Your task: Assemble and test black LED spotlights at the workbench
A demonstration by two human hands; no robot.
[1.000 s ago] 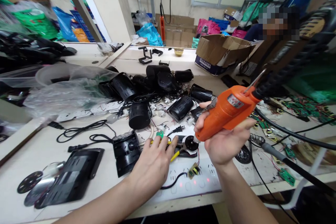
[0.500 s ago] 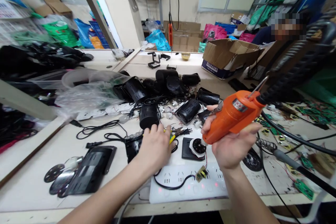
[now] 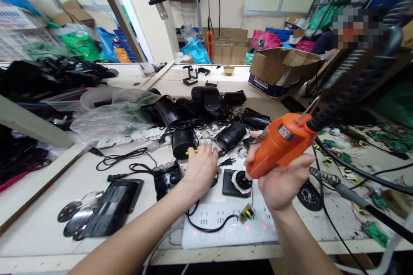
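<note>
Head view: an orange electric screwdriver [image 3: 282,144] is gripped by the right hand [image 3: 280,180], the fingers clamped around its body, its tip pointed down at a black square part with a round motor [image 3: 238,180]. That part is taken as landmark. Just left of it, the left hand [image 3: 200,169] is laid palm-down over a yellow-handled tool [image 3: 191,152]; whether it is gripped cannot be told. Just below the part, a white power strip [image 3: 226,230] is seen. Beyond it, black housings [image 3: 206,103] are piled.
</note>
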